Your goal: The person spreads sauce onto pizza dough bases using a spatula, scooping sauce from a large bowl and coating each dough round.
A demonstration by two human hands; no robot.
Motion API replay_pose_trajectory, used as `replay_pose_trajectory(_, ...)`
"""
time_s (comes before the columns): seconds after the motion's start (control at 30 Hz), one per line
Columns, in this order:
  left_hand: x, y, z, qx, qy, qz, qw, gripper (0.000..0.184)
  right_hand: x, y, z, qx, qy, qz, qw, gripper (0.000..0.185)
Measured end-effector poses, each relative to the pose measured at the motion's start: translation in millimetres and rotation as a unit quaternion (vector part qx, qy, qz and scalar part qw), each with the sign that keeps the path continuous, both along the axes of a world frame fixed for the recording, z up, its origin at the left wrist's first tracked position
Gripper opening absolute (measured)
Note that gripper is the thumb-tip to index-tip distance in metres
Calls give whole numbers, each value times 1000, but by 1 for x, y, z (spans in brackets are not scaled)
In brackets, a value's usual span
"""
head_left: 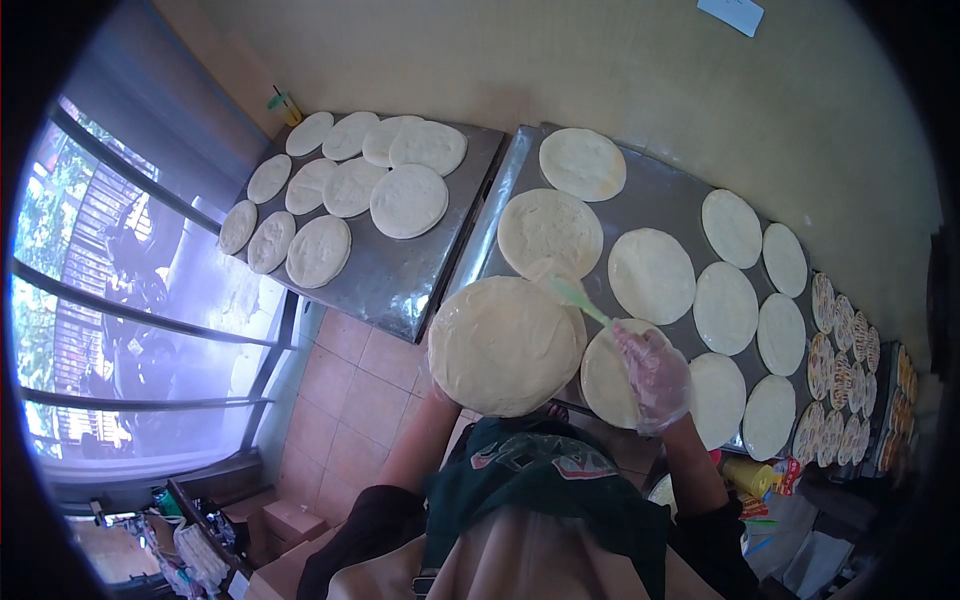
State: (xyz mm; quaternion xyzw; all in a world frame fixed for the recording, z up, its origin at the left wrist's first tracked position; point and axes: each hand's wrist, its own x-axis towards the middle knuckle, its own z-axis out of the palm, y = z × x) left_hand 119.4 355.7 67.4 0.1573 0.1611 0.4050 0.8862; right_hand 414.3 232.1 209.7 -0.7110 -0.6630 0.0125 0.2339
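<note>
A round, pale pizza base [507,345] is held up in front of my body, its top shiny in places. My left hand [437,388] supports it from below at its left side; most of the fingers are hidden beneath the dough. My right hand [652,375], in a clear plastic glove, is closed around a light green spatula [580,300] whose head points toward the held base's upper right edge. Under my right hand lies another pizza base [608,378] on the metal table [640,205]. Several more plain bases surround it, including one pizza base [651,277] just beyond.
Another metal table [395,275] on the left bears several bases and a green-lidded cup [285,107]. Topped pizzas [822,365] stand in rows at the far right. A yellow container [747,475] is beside my right forearm. A window [150,300] is at left, above tiled floor [345,400].
</note>
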Motion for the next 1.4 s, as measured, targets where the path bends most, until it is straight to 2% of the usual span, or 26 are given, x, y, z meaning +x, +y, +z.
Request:
replay_pose_trajectory(0.07, 1, 1, 8, -27, -14, -3, 1000, 58, 1, 0, -4, 3, 27, -22, 999, 32)
replay_pose_trajectory(0.13, 1, 4, 12, -14, -11, -5, 1000, 59, -5, 1, -4, 80, 168, -6, 983, 35)
replay_pose_trajectory(0.17, 3, 5, 10, -15, -10, -9, 1000, 59, -10, 0, 0, 80, 168, -10, 982, 35)
replay_pose_trajectory(0.23, 11, 8, 7, 82, 47, -14, 995, 60, -19, -5, 8, 12, -9, -7, 1000, 32)
replay_pose_trajectory(0.27, 13, 9, 10, 82, 47, -20, 995, 60, -14, -5, -4, 12, -9, -13, 1000, 32)
replay_pose_trajectory(0.33, 17, 10, 20, -6, -30, -45, 998, 62, 4, -2, -38, -36, 13, -56, 998, 32)
replay_pose_trajectory(0.43, 21, 11, 30, -29, -44, -42, 998, 63, 13, 2, -18, 1, -23, -55, 998, 33)
replay_pose_trajectory(0.57, 24, 10, 41, 4, -30, -44, 999, 62, -13, -2, -4, 72, 44, -35, 996, 35)
replay_pose_trajectory(0.63, 28, 11, 37, 49, 44, -23, 998, 66, -16, 0, -23, 63, 48, -24, 997, 32)
replay_pose_trajectory(0.77, 42, 16, 30, 41, 33, -33, 998, 67, 6, 3, -42, -18, 77, -117, 990, 27)
replay_pose_trajectory(0.83, 44, 20, 28, 34, 27, -35, 998, 68, 9, 0, -42, 88, 89, -105, 987, 13)
replay_pose_trajectory(0.87, 43, 21, 25, 29, 24, -35, 999, 69, 5, -7, -47, 86, 89, -105, 987, 13)
replay_pose_trajectory(0.9, 44, 22, 23, 24, 22, -36, 999, 69, -3, -18, -54, 86, 278, -93, 952, 18)
replay_pose_trajectory(0.93, 47, 24, 21, 19, 20, -37, 999, 70, -12, -24, -52, 85, 456, -78, 883, 23)
replay_pose_trajectory(0.97, 49, 26, 20, 15, 16, -40, 999, 70, -20, -29, -49, 86, 455, -80, 883, 23)
replay_pose_trajectory(1.0, 49, 29, 18, 12, 12, -42, 999, 71, -33, -30, -32, 86, 248, -76, 962, 30)
replay_pose_trajectory(1.03, 47, 31, 16, 8, 9, -44, 999, 71, -41, -32, -23, 80, 29, -68, 994, 36)
replay_pose_trajectory(1.07, 45, 31, 13, 5, 5, -46, 999, 71, -36, -31, -57, 125, 111, -64, 984, 44)
replay_pose_trajectory(1.13, 42, 29, 9, -4, -1, -52, 999, 72, -26, -23, -78, 139, 132, -95, 977, 44)
replay_pose_trajectory(1.2, 39, 34, 7, -10, -8, -56, 998, 73, -17, -16, -77, 156, 152, -124, 968, 45)
replay_pose_trajectory(1.3, 35, 38, 1, -19, -17, -62, 998, 75, -16, -15, -53, 200, 163, -87, 962, 46)
replay_pose_trajectory(1.37, 36, 40, -4, -28, -22, -68, 997, 76, -36, -19, -8, 104, 13, -42, 994, 46)
replay_pose_trajectory(1.4, 37, 41, -7, -33, -25, -72, 997, 76, -39, -18, -8, 103, 13, -46, 993, 46)
